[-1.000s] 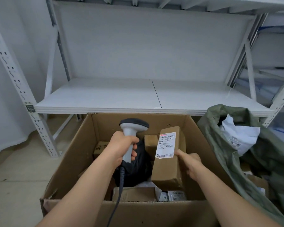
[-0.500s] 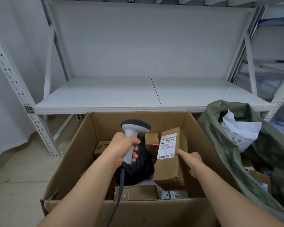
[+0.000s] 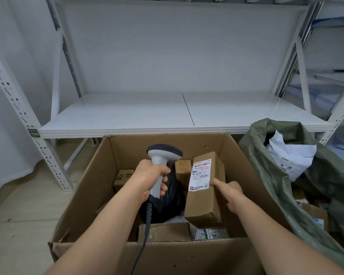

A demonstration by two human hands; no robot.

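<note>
Head view: the left hand has its fingers wrapped tight around the grey handle of a barcode scanner. Its cable drops toward 6 o'clock over the near wall of the big open carton.

The right hand grips a small brown parcel by its right edge. The thumb lies on the front face at the lower right corner of the shipping label, and the other fingers are hidden behind the box. The parcel is held up inside the carton, above the loose packages on its floor. Its long axis runs roughly 12 to 6 o'clock, with the top leaning slightly away.

The relation that counts is that the label sits at about 4 o'clock from the scanner head, close by but not touching, and faces up toward the camera. A thin red line crosses the top barcode, so the beam looks to be on target. The left hand is the one nearer the code.

Behind the scanner, a black bag fills the carton's middle. A white shelf stands at 12 o'clock, and a green sack at 3 o'clock.
</note>
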